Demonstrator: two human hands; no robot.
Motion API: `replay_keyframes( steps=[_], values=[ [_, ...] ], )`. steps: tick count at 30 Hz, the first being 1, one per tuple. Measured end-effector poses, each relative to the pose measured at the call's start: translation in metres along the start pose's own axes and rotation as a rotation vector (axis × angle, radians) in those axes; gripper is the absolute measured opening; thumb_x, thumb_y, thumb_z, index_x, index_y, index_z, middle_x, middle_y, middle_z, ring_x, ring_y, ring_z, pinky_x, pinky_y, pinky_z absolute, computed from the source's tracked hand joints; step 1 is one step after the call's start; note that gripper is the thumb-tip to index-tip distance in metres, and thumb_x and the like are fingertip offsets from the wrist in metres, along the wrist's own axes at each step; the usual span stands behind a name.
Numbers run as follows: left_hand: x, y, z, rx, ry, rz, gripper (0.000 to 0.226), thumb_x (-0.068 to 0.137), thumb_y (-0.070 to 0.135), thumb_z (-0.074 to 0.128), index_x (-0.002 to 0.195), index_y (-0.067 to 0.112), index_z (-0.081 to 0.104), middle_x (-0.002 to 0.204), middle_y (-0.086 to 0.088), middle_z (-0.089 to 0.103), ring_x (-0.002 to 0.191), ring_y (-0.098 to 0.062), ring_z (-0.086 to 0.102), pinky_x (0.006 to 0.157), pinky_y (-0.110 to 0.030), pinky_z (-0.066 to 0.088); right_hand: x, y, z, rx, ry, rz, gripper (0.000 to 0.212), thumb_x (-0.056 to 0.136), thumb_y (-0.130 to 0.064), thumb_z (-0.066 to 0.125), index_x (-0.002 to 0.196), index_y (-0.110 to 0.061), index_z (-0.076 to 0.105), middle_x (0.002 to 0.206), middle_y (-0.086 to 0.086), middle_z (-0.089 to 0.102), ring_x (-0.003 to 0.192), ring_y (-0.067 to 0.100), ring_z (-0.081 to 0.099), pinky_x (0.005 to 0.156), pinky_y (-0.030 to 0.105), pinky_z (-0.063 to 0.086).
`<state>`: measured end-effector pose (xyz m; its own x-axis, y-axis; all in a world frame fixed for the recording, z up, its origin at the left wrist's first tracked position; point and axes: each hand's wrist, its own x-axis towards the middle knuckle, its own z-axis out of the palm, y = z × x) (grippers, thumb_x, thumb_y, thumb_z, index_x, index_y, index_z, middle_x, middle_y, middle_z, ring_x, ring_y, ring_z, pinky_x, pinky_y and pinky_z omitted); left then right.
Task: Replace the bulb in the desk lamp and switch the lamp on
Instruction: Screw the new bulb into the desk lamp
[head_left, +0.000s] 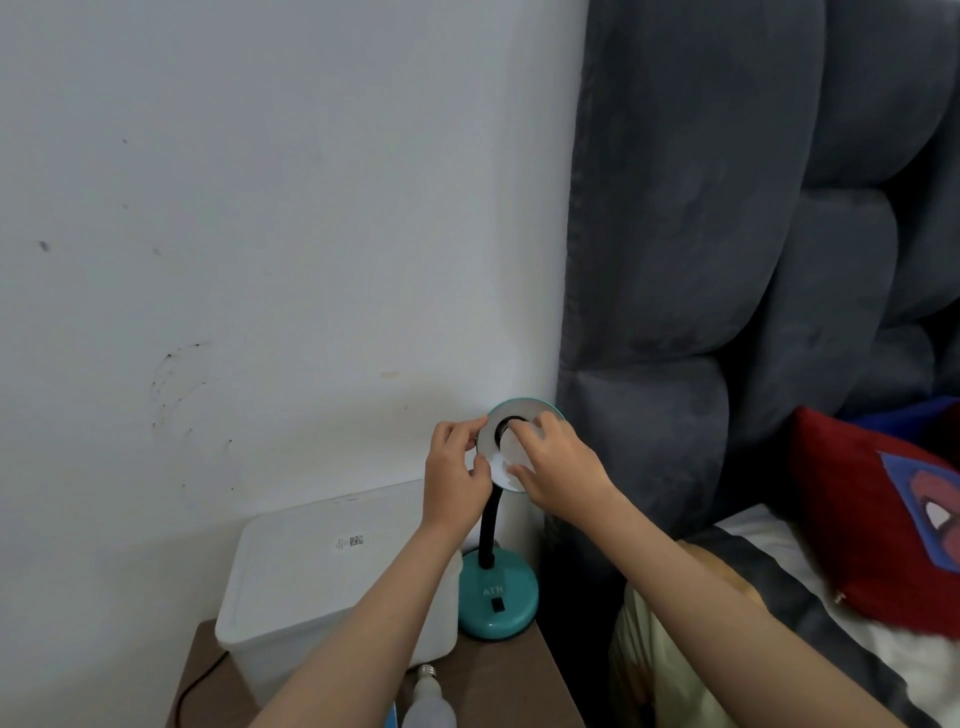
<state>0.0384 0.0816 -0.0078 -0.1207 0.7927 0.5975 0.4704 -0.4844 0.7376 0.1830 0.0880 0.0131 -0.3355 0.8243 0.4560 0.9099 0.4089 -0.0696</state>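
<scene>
A teal desk lamp stands on a brown bedside table (524, 680), with its round base (498, 597) and black flexible neck (489, 530). Its shade (519, 410) is turned up towards me. My left hand (454, 475) grips the shade's left rim. My right hand (558, 467) is closed around a white bulb (511, 452) seated at the shade's dark socket opening. A second white bulb (428, 699) lies on the table near the front edge, screw cap pointing away from me.
A white lidded plastic box (322, 577) fills the table's left part, beside the lamp. A black cable (200, 680) runs off the table at left. A grey padded headboard (727, 260) and a bed with a red cushion (872, 509) stand at right.
</scene>
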Motion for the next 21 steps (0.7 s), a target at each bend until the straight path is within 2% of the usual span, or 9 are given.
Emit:
replay_keyframes(
  steps=[14, 21],
  values=[
    [0.0030, 0.0006, 0.0014, 0.041, -0.011, 0.019, 0.042, 0.081, -0.008, 0.051, 0.114, 0.017, 0.059, 0.105, 0.005, 0.048, 0.096, -0.006, 0.053, 0.083, 0.001, 0.037, -0.0001, -0.0071, 0.0032, 0.077, 0.057, 0.114, 0.051, 0.087, -0.036, 0.057, 0.124, -0.004, 0.043, 0.110, 0.020, 0.049, 0.100, 0.034, 0.049, 0.068, 0.033, 0.046],
    [0.0042, -0.0007, -0.0027, 0.024, -0.007, 0.000, 0.042, 0.080, -0.008, 0.053, 0.113, 0.017, 0.059, 0.104, 0.004, 0.049, 0.096, -0.008, 0.054, 0.083, 0.001, 0.038, -0.0060, -0.0064, 0.0038, 0.152, 0.054, 0.100, 0.068, 0.080, -0.032, 0.069, 0.136, -0.012, 0.036, 0.126, 0.014, 0.044, 0.113, 0.032, 0.044, 0.077, 0.038, 0.051]
  ],
)
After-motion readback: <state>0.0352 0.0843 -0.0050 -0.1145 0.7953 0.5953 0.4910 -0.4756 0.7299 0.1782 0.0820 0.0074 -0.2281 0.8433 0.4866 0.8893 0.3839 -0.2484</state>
